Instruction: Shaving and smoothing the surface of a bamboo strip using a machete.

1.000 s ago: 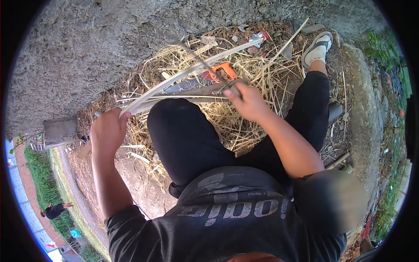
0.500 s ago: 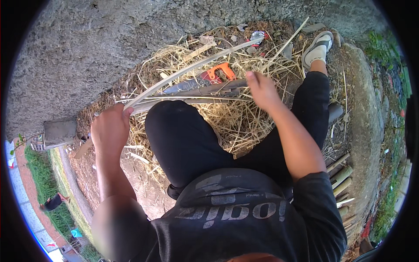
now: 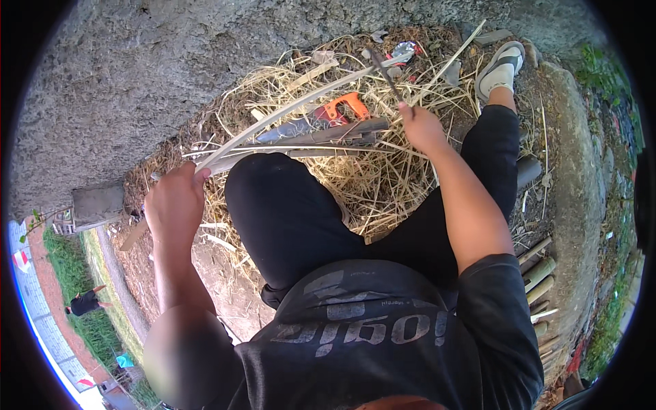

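Observation:
My left hand [image 3: 176, 201] is closed around a long, pale bamboo strip [image 3: 273, 117], which slants away up to the right over the ground. A short flat end of it shows below the hand. My right hand [image 3: 425, 131] grips a knife [image 3: 389, 80] with a narrow dark blade. The blade points away and to the left, and its tip appears near the strip's far end; whether they touch I cannot tell. Between my hands, a saw with an orange handle [image 3: 347, 104] lies beside dark split poles [image 3: 321, 137] on the shavings.
Curly bamboo shavings [image 3: 372, 188] cover the ground around my knees. A rough grey wall [image 3: 171, 75] rises beyond. Several cut bamboo poles [image 3: 540, 280] lie at the right, near a concrete ledge [image 3: 574, 198]. Another person [image 3: 85, 303] is far off at the left.
My right hand has risen slightly away from me, and the knife in it now shows clearly, blade toward the strip's far end. My left hand has barely moved.

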